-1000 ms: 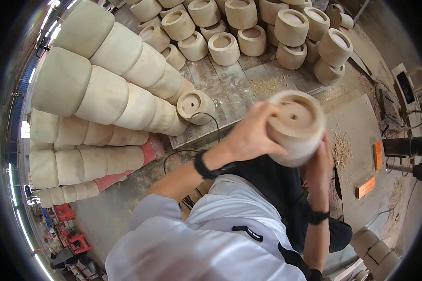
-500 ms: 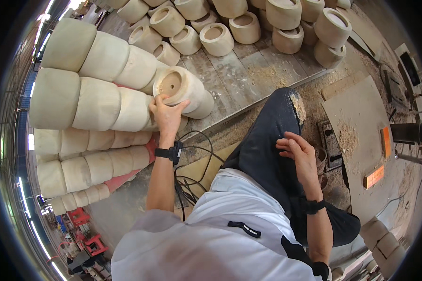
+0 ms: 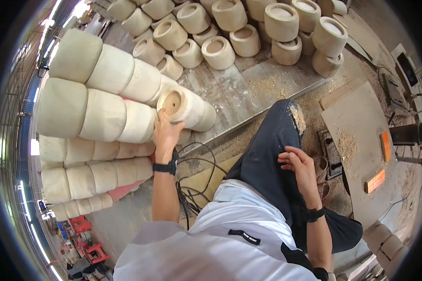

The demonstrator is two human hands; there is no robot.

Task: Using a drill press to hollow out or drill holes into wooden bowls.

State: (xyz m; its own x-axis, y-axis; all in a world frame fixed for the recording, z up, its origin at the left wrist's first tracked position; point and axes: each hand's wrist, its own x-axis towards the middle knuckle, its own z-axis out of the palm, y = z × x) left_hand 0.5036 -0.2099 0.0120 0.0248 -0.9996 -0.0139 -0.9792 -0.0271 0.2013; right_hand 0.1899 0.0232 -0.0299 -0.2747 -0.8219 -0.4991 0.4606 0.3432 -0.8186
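Note:
A pale, pot-shaped wooden piece [image 3: 191, 108] with a round recess and a small hole in its end sits on top of another like it, beside the stacked rows at the left. My left hand [image 3: 167, 136] grips its near edge, with the index finger up at the rim and the thumb along the side. The other fingers are partly hidden. Over my right thigh, my right hand [image 3: 299, 169] hangs in the air with loosely bent fingers apart and nothing in them.
Rows of similar pieces [image 3: 107, 114] stand at the left. More pieces [image 3: 218, 53] are piled on a wooden platform [image 3: 229, 96] ahead. Black cables [image 3: 192, 192] lie near my left arm. A dusty board [image 3: 356, 112] with shavings and orange blocks [image 3: 374, 181] is at the right.
The view has tilted, so most things sit lower in the picture. My left hand has drawn back slightly toward me, still at the piece's edge. My right hand has barely moved.

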